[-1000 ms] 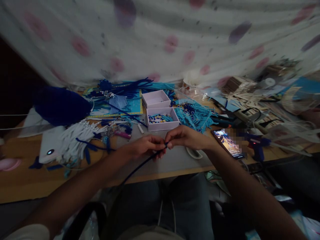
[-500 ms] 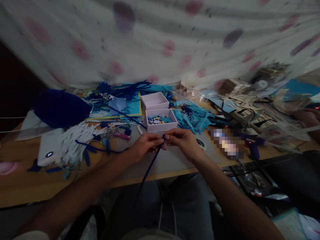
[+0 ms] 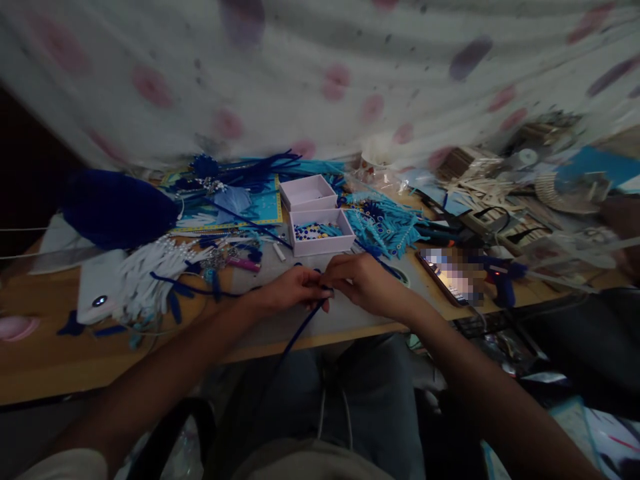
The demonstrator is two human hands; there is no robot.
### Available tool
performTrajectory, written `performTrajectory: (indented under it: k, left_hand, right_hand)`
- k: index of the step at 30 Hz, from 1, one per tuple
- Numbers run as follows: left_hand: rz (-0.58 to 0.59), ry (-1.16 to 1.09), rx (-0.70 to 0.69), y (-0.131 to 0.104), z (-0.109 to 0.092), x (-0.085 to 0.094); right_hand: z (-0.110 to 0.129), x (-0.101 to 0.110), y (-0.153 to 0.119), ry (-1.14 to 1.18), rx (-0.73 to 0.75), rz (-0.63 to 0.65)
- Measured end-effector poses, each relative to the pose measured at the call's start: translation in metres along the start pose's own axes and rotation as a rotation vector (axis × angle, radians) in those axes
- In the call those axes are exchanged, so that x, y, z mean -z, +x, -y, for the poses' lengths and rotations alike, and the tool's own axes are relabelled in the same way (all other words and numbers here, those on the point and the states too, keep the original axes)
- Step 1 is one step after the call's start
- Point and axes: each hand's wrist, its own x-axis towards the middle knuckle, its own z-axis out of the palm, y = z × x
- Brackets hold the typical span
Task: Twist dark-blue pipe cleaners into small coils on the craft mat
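while the left hand [image 3: 295, 288] kept its place above the gray mat [image 3: 353, 317], the right hand [image 3: 367, 285] had rolled over since half a second before, so that its knuckles now faced up and its fingers reached down across the left fingertips. the two hands met around a dark blue strand [image 3: 303, 327], which was held in the air in front of the white box [image 3: 323, 248], its lower part slanting from the fingers toward the lap. the left thumb and fingers were pinched on it; the right fingertips were closed on it too, at nearly the same spot, though their exact contact was hidden under the hand.

another change showed beyond the right hand: a length of dark blue [image 3: 377, 257] ran out behind it toward the white ring [image 3: 403, 277], where none had been visible earlier. whether it belonged to the held piece could not be told. small blue bits also showed just past the left fingers.

the turned wrist suggested that the strand was being bent or twisted at the pinch, so the shaping seemed unfinished, with neither hand letting go. the phone [image 3: 444, 277] and the glue gun [image 3: 503, 273] lay apart, to the right, untouched.
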Motion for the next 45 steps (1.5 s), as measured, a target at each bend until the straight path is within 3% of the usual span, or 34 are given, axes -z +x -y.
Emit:
performTrajectory:
  k: [5,9,11,16,21,24,28,30,33,38,45]
  left_hand:
    - [-0.109,-0.026,-0.036,0.000,0.000,0.000]
    - [-0.215,-0.028,-0.040,0.000,0.002,0.002]
    - [-0.251,-0.043,-0.034,0.001,0.004,0.003]
    - [-0.277,-0.091,-0.004,0.003,0.009,0.001]
    - [-0.259,-0.065,0.019,0.002,0.009,-0.001]
    - [-0.258,-0.048,-0.025,0.001,0.008,0.000]
    - [-0.307,-0.028,-0.129,0.002,0.010,0.000]
    - [-0.319,-0.017,-0.143,0.003,0.012,-0.001]
    - [-0.361,0.007,-0.169,0.004,0.013,-0.003]
    - [-0.450,0.021,-0.177,0.004,0.010,-0.006]
    - [-0.405,-0.025,-0.176,0.006,0.014,-0.006]
  right_hand:
    - [-0.012,-0.019,-0.006,0.103,-0.162,-0.247]
    - [-0.016,-0.042,-0.018,0.213,-0.315,-0.561]
    - [-0.015,-0.051,-0.026,0.145,-0.288,-0.644]
    - [-0.011,-0.059,-0.042,-0.154,-0.029,-0.412]
    - [-0.020,-0.056,-0.048,-0.347,0.031,-0.286]
    - [-0.021,-0.063,-0.047,-0.150,-0.036,-0.464]
    - [-0.012,-0.086,-0.036,0.583,-0.380,-0.850]
    - [-0.006,-0.096,-0.029,0.918,-0.490,-0.942]
    - [0.000,-0.102,-0.020,1.191,-0.575,-0.991]
    - [-0.003,-0.095,-0.019,1.159,-0.627,-1.021]
    - [-0.006,-0.096,-0.017,1.016,-0.604,-0.938]
